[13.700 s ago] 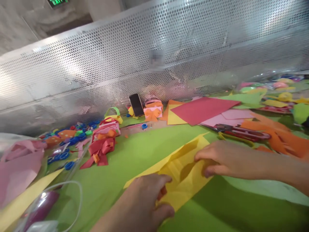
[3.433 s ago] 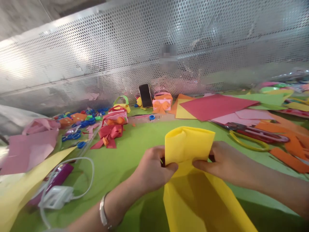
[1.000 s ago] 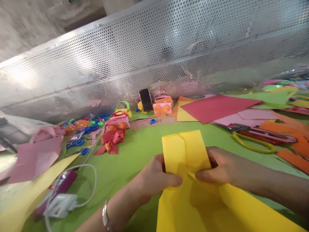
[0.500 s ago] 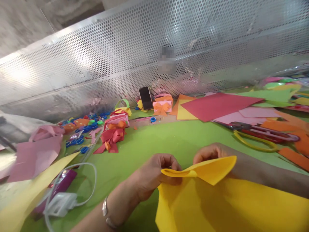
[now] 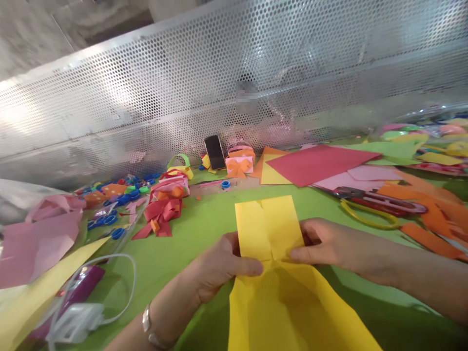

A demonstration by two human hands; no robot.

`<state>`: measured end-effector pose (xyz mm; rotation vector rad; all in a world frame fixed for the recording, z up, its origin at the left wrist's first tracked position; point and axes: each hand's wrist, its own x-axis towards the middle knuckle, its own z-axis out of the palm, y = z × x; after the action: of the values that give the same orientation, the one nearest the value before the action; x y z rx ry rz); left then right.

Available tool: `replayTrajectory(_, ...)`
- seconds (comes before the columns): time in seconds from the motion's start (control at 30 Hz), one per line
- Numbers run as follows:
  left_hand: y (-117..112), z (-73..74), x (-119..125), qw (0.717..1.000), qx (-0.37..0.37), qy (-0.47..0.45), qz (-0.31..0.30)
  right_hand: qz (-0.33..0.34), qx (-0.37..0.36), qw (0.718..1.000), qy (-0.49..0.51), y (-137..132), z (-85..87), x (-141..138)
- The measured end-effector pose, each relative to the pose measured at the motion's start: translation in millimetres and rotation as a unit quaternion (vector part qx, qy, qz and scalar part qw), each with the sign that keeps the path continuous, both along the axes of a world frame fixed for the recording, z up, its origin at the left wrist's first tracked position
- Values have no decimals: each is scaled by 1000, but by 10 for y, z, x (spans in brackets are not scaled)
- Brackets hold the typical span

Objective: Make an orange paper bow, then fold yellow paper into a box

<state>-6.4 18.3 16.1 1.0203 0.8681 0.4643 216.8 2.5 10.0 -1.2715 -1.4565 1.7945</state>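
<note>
A creased sheet of yellow paper (image 5: 288, 307) stretches from the near edge up between my hands. Its upper part is a narrow, rectangular section that stands up and catches the light, with a crease down its middle. My left hand (image 5: 223, 258) pinches the left side, thumb on the face of the paper and fingers behind it. On the opposite side my right hand (image 5: 320, 246) grips the paper the same way, its thumb near the centre crease. Fingers behind the paper are partly hidden.
Yellow-handled scissors (image 5: 369, 219) and orange paper strips lie to the right. Behind are a red sheet (image 5: 325, 163), a phone (image 5: 215, 152) and a small pink paper bag (image 5: 240, 163). Red paper bows (image 5: 163, 214), a white charger (image 5: 78, 321) and a purple device sit left.
The folded top of the yellow paper has turned upright and now faces me. My right hand has come round to its right side, thumb in front. The view has shifted slightly.
</note>
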Motion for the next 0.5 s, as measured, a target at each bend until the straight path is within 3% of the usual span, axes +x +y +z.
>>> replayTrajectory(0.37,-3,-25,15,1000,10,13,-8,2,-15,999,42,24,26,-38)
replayTrajectory(0.43,27,-26,15,1000,8,-7,30,-23,-28,998,54,37,21,-35)
replayTrajectory(0.5,107,32,-25,991,11,-12,131,-54,-37,996,68,59,5,-21)
